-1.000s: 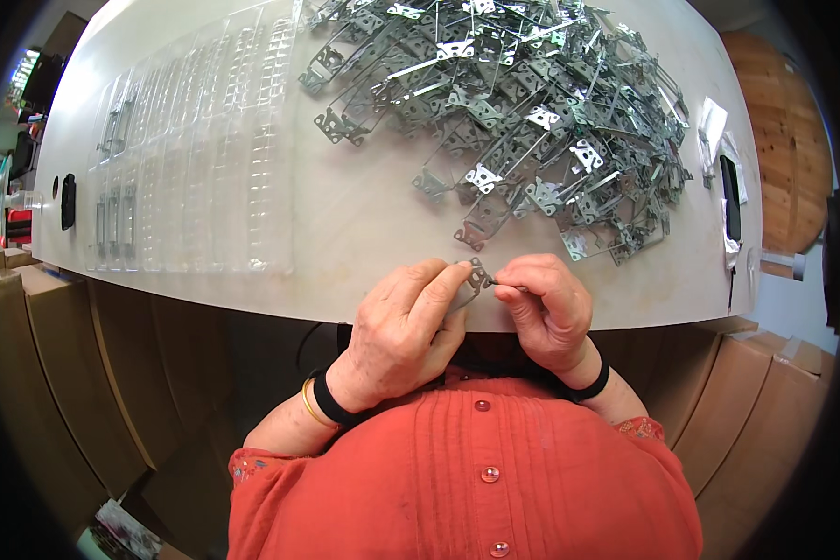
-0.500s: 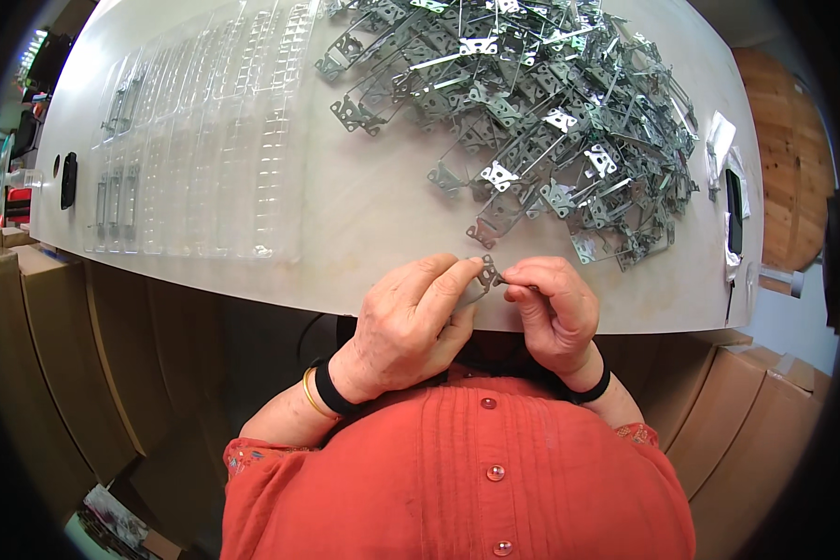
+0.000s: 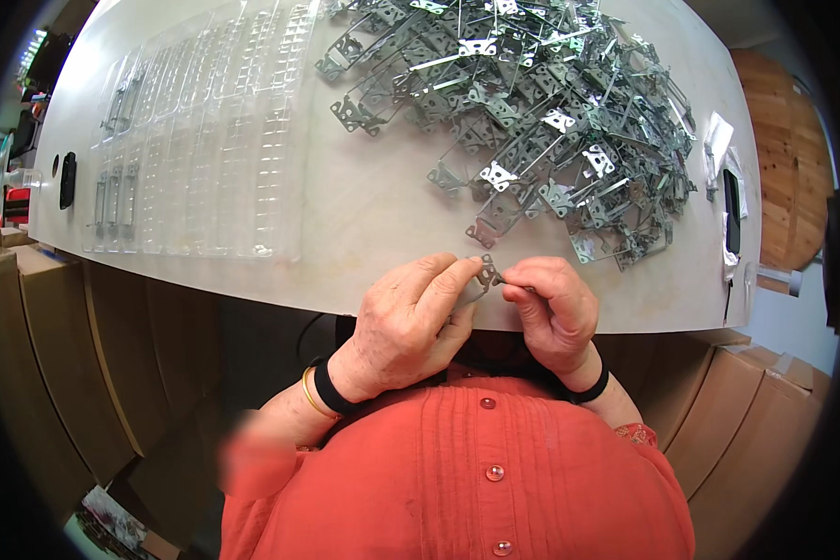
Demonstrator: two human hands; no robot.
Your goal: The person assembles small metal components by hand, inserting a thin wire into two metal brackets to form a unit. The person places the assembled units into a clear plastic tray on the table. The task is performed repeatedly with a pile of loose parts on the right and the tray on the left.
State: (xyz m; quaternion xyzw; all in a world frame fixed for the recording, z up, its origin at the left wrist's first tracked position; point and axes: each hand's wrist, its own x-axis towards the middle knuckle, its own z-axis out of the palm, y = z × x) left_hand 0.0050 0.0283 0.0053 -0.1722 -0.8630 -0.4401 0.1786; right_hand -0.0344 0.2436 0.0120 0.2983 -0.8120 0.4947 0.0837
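Over the table's front edge, my left hand (image 3: 406, 322) grips a small silver metal bracket (image 3: 488, 272) with holes in its plate end, the rest of it partly covered by the fingers. My right hand (image 3: 558, 303) meets it from the other side, thumb and forefinger pinched at the bracket's edge. A thin dark bit shows at those fingertips, too small to name. Beyond both hands spreads a large heap of similar metal brackets (image 3: 551, 121) with thin rods. The nearest loose bracket (image 3: 483, 231) lies just past my fingertips.
Clear plastic trays (image 3: 182, 187) with rows of slots cover the left of the white table (image 3: 345, 205); several metal pieces (image 3: 115, 198) sit in them. White wrappers (image 3: 719, 145) lie at the right edge. Cardboard boxes (image 3: 37, 345) stand below at left and right (image 3: 719, 401).
Almost nothing differs. Both hands stay on the bracket in the same place, with only a very slight shift of the view and fingers.
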